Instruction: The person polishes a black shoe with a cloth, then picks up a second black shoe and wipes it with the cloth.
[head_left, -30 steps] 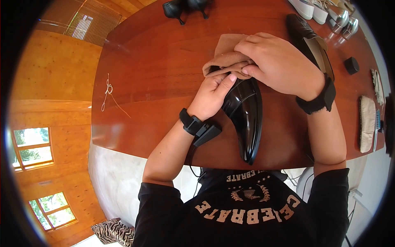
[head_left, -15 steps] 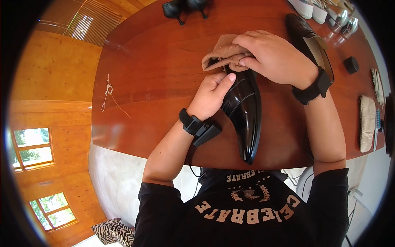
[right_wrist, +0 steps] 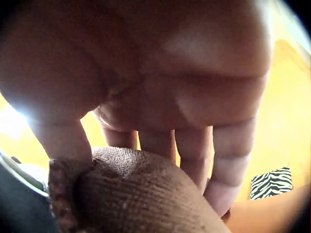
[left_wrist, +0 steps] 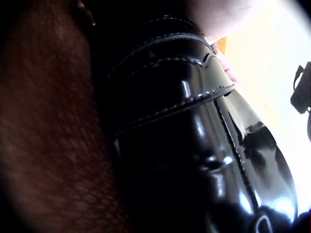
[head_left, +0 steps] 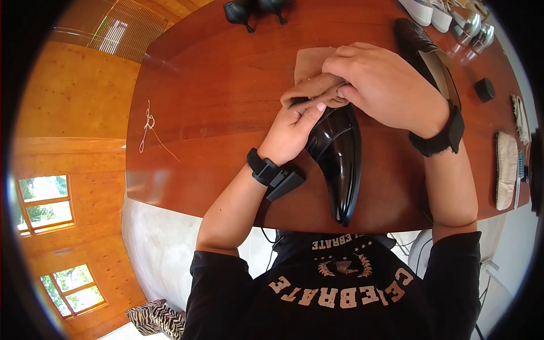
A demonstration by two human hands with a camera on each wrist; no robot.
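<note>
A glossy black leather shoe (head_left: 341,170) points its toe toward the person at the near side of the wooden table (head_left: 209,107). My left hand (head_left: 287,136) holds the shoe by its side, thumb lying near the opening and the other fingers mostly hidden. In the left wrist view the stitched upper (left_wrist: 194,136) fills the picture. Over the rear of the shoe my right hand (head_left: 385,82) pinches a bunched brown cloth (head_left: 313,63) between thumb and fingers. The cloth's ribbed weave (right_wrist: 141,189) shows in the right wrist view, and it covers the heel end.
A second dark shoe (head_left: 412,42) lies beyond the right hand. Black heels (head_left: 241,16) stand at the far edge, white sneakers (head_left: 418,12) at far right. A black round piece (head_left: 484,89) and a beige pad (head_left: 505,170) lie rightward; thin string (head_left: 149,123) lies left.
The right hand and cloth shifted slightly up and away from the left thumb, then came back down against it. The left hand and shoe stay nearly still.
</note>
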